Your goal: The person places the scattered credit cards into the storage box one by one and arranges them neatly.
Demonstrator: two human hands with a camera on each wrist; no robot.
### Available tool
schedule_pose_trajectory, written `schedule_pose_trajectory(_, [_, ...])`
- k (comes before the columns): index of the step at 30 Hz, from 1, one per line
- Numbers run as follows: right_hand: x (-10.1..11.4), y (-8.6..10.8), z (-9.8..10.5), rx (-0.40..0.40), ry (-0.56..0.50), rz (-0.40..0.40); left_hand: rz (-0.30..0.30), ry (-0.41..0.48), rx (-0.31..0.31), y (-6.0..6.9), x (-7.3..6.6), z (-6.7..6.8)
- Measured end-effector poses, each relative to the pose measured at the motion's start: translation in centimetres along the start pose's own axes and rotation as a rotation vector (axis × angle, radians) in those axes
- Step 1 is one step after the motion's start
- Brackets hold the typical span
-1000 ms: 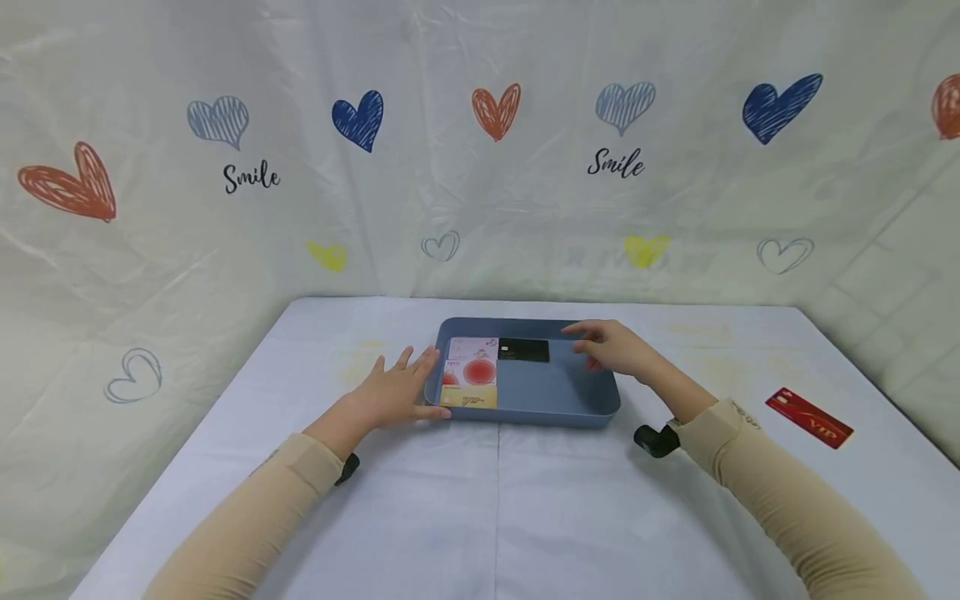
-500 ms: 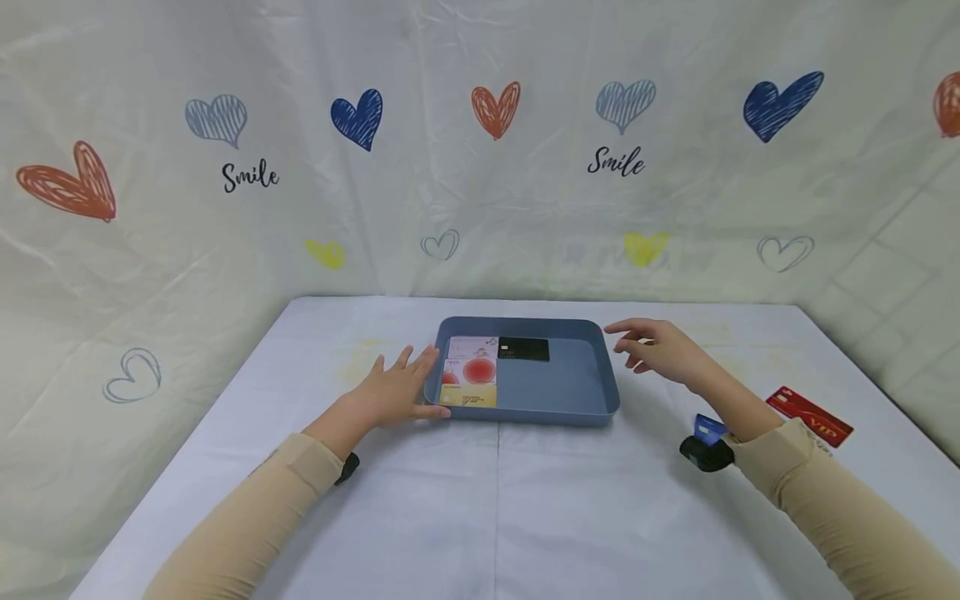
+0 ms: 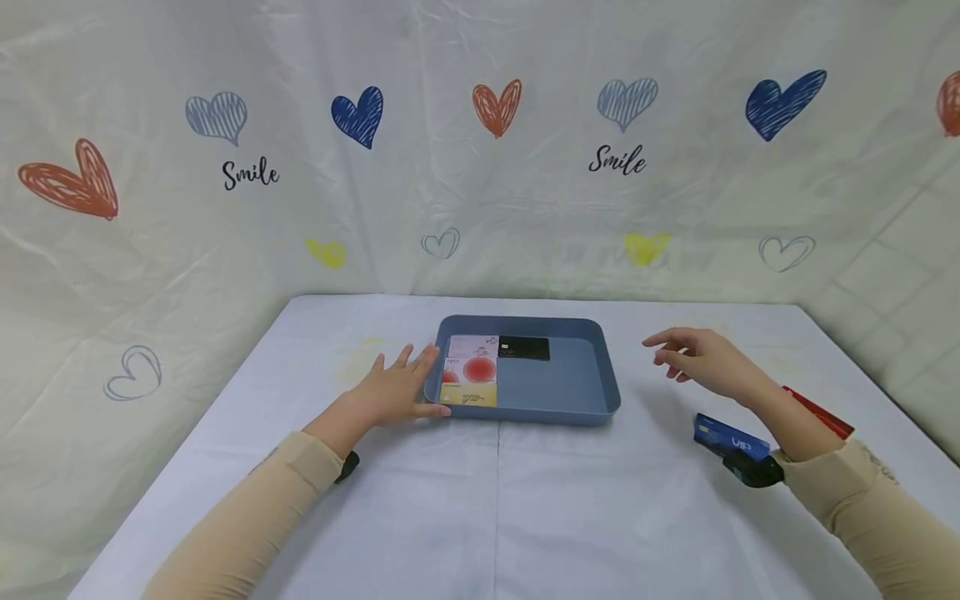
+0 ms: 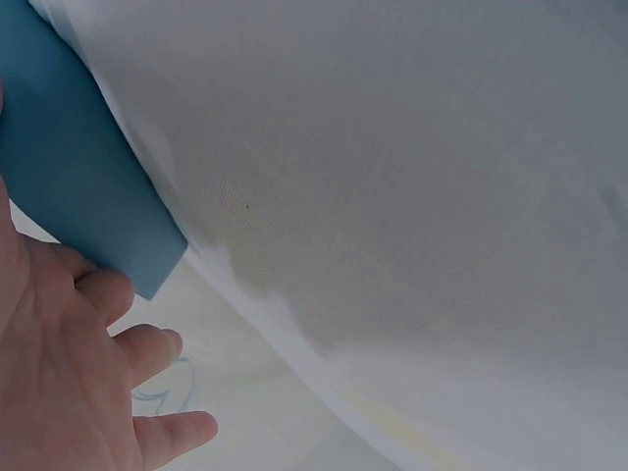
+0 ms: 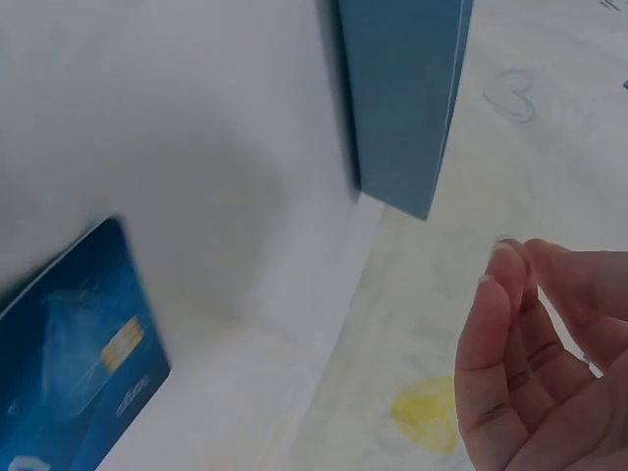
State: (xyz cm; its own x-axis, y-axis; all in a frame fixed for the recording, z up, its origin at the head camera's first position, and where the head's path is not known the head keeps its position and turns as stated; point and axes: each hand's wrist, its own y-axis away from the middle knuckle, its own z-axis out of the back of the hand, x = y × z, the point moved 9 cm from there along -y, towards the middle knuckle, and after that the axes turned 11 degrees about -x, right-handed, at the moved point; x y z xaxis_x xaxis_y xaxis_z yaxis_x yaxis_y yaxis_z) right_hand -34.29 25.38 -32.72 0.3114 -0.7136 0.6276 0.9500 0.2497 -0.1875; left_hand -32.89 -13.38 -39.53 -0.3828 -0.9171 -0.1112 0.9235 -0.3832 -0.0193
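Note:
My left hand [image 3: 393, 396] rests with spread fingers against the left wall of a blue-grey tray [image 3: 558, 392]. Stacked along the tray's left side lie a pink card [image 3: 468, 345], a card with a red circle [image 3: 478, 370] and a yellow card [image 3: 468, 395]. A black VIP card [image 3: 525, 348] lies beside the pink one. To the right of the tray, my right hand [image 3: 705, 360] hovers over the table, fingers loosely bent and holding nothing. Below it is a blue VIP card [image 3: 727, 435]. My forearm partly covers a red card [image 3: 821, 412].
A white cloth covers the table [image 3: 420, 517]. Behind it hangs a pale backdrop [image 3: 525, 192] printed with hearts and "Smile". Black wrist cameras are strapped under both wrists, the right one [image 3: 753, 469] overlapping the blue card in the head view.
My right hand has moved from over the tray out to the right, uncovering the blue card and partly hiding the red one. The left hand and the tray have stayed put.

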Motion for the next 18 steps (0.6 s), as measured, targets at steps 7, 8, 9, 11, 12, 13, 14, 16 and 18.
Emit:
schedule_pose_trajectory(7, [-1.7,1.8,0.6,0.061,0.042,-0.010,0.000,-0.003,0.003,-0.1,0.1,0.0])
schedule_pose_trajectory(8, [-2.0,2.1,0.6,0.079,0.037,-0.019,-0.002,-0.004,0.001,-0.1,0.1,0.1])
schedule_pose_trajectory(9, [-2.3,2.4,0.6,0.099,0.031,-0.030,-0.004,-0.005,-0.002,-0.1,0.1,0.1])
schedule_pose_trajectory(11, [-3.1,3.2,0.5,0.144,0.018,-0.054,-0.007,-0.005,-0.005,-0.1,0.0,0.2])
schedule_pose_trajectory(12, [-3.6,3.5,0.5,0.166,0.015,-0.067,-0.009,-0.004,-0.007,-0.1,0.0,0.2])
schedule_pose_trajectory(13, [-4.0,3.9,0.5,0.186,0.011,-0.079,-0.011,-0.004,-0.008,-0.2,0.0,0.2])
schedule_pose_trajectory(14, [-4.5,4.2,0.5,0.202,0.014,-0.096,-0.012,-0.006,-0.008,-0.2,0.0,0.1])
schedule_pose_trajectory(16, [-5.3,4.7,0.6,0.238,0.022,-0.102,-0.009,-0.009,-0.005,-0.1,0.1,0.0])
schedule_pose_trajectory(18, [-6.0,5.2,0.6,0.269,0.027,-0.106,-0.003,-0.010,-0.002,0.0,0.1,-0.1])
